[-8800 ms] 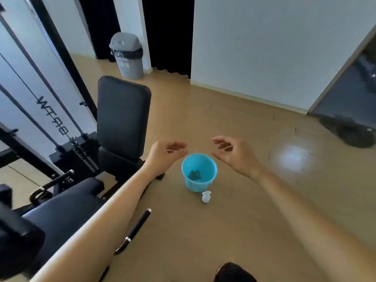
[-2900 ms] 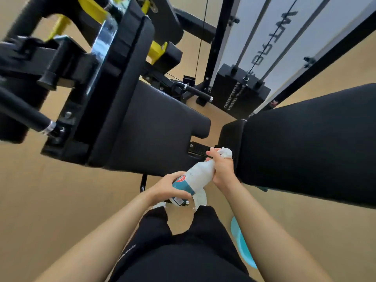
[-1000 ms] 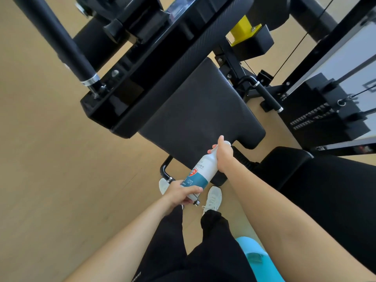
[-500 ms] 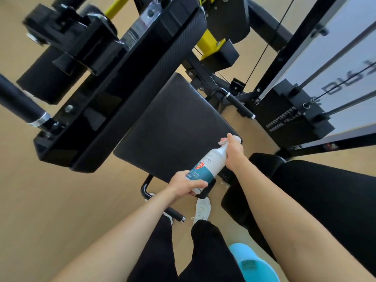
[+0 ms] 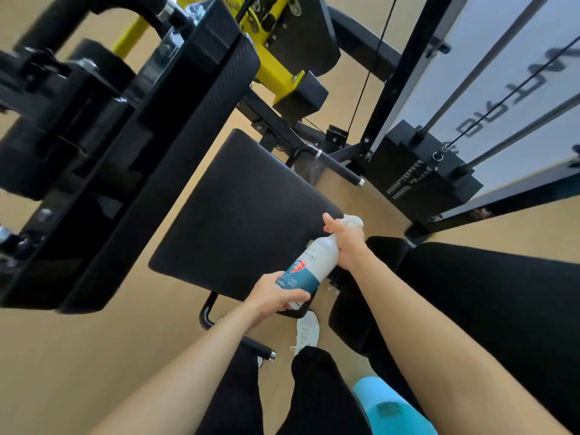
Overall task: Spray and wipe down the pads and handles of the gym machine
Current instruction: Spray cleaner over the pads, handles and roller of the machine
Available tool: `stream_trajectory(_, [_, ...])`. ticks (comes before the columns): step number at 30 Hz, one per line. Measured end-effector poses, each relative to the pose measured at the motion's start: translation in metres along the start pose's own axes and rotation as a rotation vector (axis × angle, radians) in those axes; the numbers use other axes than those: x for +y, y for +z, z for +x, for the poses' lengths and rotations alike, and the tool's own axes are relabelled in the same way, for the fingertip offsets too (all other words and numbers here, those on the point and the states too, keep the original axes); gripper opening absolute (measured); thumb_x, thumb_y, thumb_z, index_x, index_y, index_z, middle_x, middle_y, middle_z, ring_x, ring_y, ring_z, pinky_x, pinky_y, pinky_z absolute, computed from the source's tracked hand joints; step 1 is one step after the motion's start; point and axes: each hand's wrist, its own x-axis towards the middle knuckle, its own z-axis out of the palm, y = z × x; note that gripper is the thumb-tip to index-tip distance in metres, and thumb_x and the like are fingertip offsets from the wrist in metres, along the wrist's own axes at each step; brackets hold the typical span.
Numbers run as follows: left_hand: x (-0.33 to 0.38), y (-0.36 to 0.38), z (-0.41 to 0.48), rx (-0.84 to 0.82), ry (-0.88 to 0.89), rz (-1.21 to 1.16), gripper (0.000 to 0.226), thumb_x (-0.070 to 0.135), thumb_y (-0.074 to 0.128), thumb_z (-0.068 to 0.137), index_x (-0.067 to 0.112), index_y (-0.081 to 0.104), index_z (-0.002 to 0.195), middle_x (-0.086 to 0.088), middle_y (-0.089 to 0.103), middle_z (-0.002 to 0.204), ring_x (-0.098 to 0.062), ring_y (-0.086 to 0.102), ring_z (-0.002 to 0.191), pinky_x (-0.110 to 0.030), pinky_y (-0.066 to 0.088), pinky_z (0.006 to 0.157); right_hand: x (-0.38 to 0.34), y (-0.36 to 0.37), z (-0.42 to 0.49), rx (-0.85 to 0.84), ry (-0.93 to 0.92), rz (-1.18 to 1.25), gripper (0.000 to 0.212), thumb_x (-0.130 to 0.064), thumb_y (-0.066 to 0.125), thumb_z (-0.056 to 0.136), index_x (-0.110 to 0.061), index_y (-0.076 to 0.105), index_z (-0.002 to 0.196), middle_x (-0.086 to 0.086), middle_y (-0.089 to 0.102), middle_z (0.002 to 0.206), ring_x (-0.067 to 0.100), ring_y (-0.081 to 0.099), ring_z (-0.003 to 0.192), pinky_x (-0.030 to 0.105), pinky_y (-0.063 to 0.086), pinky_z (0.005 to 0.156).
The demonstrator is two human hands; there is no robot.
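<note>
Head view: the left hand (image 5: 276, 298) grips the base of the spray bottle (image 5: 309, 268), and the right hand (image 5: 346, 243) curls round its neck at the trigger, above the seat pad's (image 5: 238, 211) near right corner. Spraying looks barely begun (no wet patch shows). Wiping the pads and the handle (image 5: 337, 167) is left to do, with a cloth (image 5: 387, 409) lying in the blue bucket (image 5: 370, 394).

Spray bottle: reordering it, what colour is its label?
Teal with a red badge, on a white spray bottle; head view.
</note>
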Motion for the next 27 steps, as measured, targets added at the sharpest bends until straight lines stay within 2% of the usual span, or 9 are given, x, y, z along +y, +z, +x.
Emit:
stream_trajectory(3, [0.008,0.002,0.007,-0.009,-0.02,-0.015,0.049,0.038,0.085,0.078,0.023,0.064,0.119,-0.002,0.07,0.113,-0.018,0.07,0.102,-0.019,0.054,0.071,-0.005,-0.006,0.004,-0.008,0.017,0.011,0.04,-0.022,0.086,0.082,-0.025,0.061,0.113,0.011,0.067,0.116,0.031,0.07,0.101,0.056,0.061,0.087])
stream_trajectory(5, [0.015,0.004,0.014,-0.022,-0.022,-0.007,0.05,0.041,0.084,0.077,0.023,0.063,0.12,-0.002,0.069,0.113,-0.019,0.07,0.102,-0.02,0.054,0.072,-0.009,-0.012,0.009,-0.022,0.013,0.021,0.035,-0.018,0.084,0.082,-0.027,0.063,0.109,0.012,0.067,0.115,0.031,0.07,0.101,0.057,0.061,0.087])
stream_trajectory(9, [0.033,0.005,0.031,-0.046,-0.009,0.081,0.048,0.039,0.083,0.082,0.024,0.06,0.122,0.001,0.066,0.115,-0.017,0.068,0.102,-0.018,0.054,0.072,-0.021,-0.021,0.02,0.037,0.037,0.063,0.031,-0.019,0.083,0.084,-0.027,0.058,0.102,0.011,0.064,0.11,0.031,0.069,0.1,0.055,0.06,0.088])
stream_trajectory(12, [0.04,0.008,0.043,-0.062,-0.005,0.11,0.046,0.039,0.083,0.082,0.024,0.06,0.12,0.001,0.067,0.114,-0.017,0.069,0.101,-0.018,0.055,0.072,-0.031,-0.023,0.032,0.079,0.005,0.052,0.033,-0.012,0.082,0.083,-0.025,0.053,0.094,0.013,0.065,0.109,0.033,0.069,0.101,0.056,0.059,0.092])
stream_trajectory(20, [0.054,0.011,0.082,-0.029,-0.011,0.027,0.044,0.037,0.082,0.081,0.02,0.064,0.117,-0.005,0.071,0.109,-0.014,0.071,0.088,-0.019,0.057,0.07,-0.054,-0.011,0.07,0.053,-0.044,0.002,0.036,-0.019,0.087,0.079,-0.024,0.064,0.106,0.01,0.067,0.11,0.028,0.07,0.098,0.052,0.062,0.087])
stream_trajectory(24, [0.059,0.006,0.103,0.002,-0.022,0.013,0.046,0.037,0.081,0.082,0.022,0.062,0.121,-0.003,0.068,0.115,-0.018,0.07,0.097,-0.019,0.056,0.069,-0.065,0.001,0.09,0.092,-0.064,0.0,0.033,-0.022,0.086,0.081,-0.021,0.062,0.103,0.009,0.068,0.106,0.027,0.07,0.094,0.049,0.062,0.086])
stream_trajectory(27, [0.059,-0.001,0.114,0.01,-0.04,-0.01,0.045,0.032,0.08,0.083,0.021,0.06,0.123,-0.003,0.067,0.118,-0.019,0.067,0.103,-0.021,0.054,0.07,-0.068,0.011,0.099,0.118,-0.08,-0.004,0.044,-0.027,0.087,0.08,-0.016,0.059,0.111,0.01,0.067,0.106,0.028,0.07,0.094,0.05,0.062,0.086])
